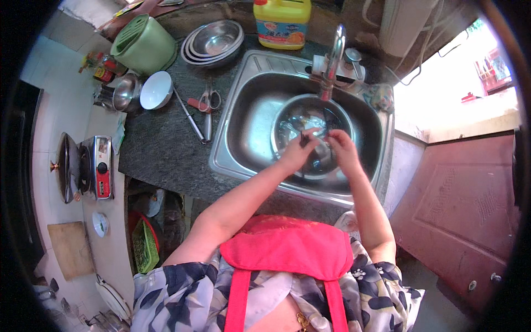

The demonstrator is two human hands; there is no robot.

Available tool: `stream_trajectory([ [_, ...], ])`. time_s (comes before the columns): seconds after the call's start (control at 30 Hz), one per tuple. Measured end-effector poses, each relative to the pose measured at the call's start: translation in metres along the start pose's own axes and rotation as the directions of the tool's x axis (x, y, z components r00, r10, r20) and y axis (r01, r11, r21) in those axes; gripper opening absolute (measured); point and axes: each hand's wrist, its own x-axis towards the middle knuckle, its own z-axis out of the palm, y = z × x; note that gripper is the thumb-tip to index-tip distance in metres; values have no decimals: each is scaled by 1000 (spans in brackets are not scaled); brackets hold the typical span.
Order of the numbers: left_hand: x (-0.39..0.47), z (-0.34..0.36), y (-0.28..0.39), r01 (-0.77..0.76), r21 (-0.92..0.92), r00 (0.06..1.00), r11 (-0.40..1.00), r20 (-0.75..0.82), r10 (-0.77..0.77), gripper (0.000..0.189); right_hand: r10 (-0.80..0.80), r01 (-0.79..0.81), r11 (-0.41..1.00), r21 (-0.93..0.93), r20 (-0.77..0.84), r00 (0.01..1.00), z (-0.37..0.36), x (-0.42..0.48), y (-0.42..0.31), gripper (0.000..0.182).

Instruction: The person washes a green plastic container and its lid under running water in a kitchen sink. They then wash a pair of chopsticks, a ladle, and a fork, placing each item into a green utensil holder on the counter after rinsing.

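Note:
Both my hands are over a round metal basin [276, 128] that stands in the stainless steel sink [249, 120]. My left hand [299, 151] pinches a small dark item [304, 140] between thumb and fingers; its kind is unclear. Close beside it, my right hand [343, 149] has thumb and fingertips drawn together; whether something small is between them cannot be made out. Water with glints lies in the basin, below the chrome faucet [334, 54]. Part of the basin's contents is hidden by my hands.
Left of the sink lie scissors [205, 101], a knife-like tool [208, 126] and a long metal utensil [190, 116]. Farther back are a white bowl [156, 90], nested metal bowls [213, 41], a green utensil holder [145, 45] and a yellow jug [282, 25]. A cloth [379, 97] lies at the sink's right corner.

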Motion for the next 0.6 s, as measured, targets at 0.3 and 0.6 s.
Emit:
stream_trajectory([
  [0.3, 2, 16, -20, 136, -262, 990, 956, -6, -142, 18, -78, 153, 977, -148, 424, 902, 16, -10, 11, 80],
  [0.6, 33, 26, 0, 180, -88, 898, 980, -392, -200, 25, -71, 100, 989, -113, 244, 967, 51, 3, 40, 86],
])
